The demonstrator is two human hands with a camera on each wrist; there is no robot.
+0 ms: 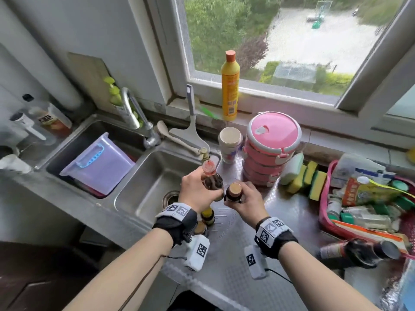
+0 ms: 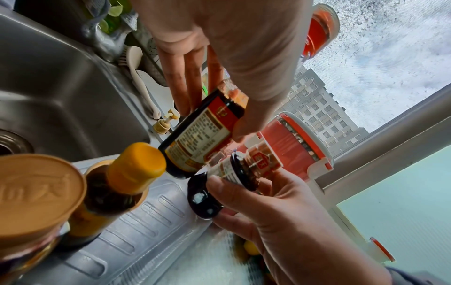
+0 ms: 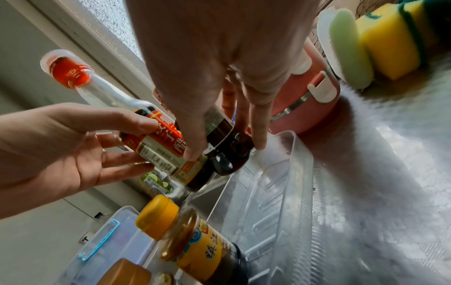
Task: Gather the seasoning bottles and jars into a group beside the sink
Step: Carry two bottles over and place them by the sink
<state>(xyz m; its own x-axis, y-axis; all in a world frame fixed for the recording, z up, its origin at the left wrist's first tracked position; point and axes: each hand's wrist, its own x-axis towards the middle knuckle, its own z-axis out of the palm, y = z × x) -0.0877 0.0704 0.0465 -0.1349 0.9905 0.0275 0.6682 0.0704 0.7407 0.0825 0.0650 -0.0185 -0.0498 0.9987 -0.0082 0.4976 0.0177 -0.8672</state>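
Note:
My left hand [image 1: 199, 187] grips a dark bottle with a red cap [image 1: 211, 176] by its body, tilted above the drainboard at the sink's right rim. The right hand [image 1: 244, 196] holds a small dark jar with a brown lid [image 1: 233, 191] right beside it, and the two containers nearly touch. In the left wrist view the red-labelled bottle [image 2: 202, 131] and the small jar [image 2: 234, 173] hang just above the ribbed steel. A yellow-capped bottle [image 1: 207, 215] and a brown-lidded jar [image 1: 200, 227] stand on the drainboard under my left wrist. Another dark bottle [image 1: 359, 252] lies at the right.
A pink stacked lunch box [image 1: 269, 149] and a paper cup [image 1: 230, 142] stand just behind the hands. Sponges [image 1: 307, 178] and a pink basket [image 1: 323, 198] full of packets lie to the right. The double sink [image 1: 143, 182] holds a purple tub [image 1: 98, 164]; a yellow detergent bottle [image 1: 230, 86] stands on the sill.

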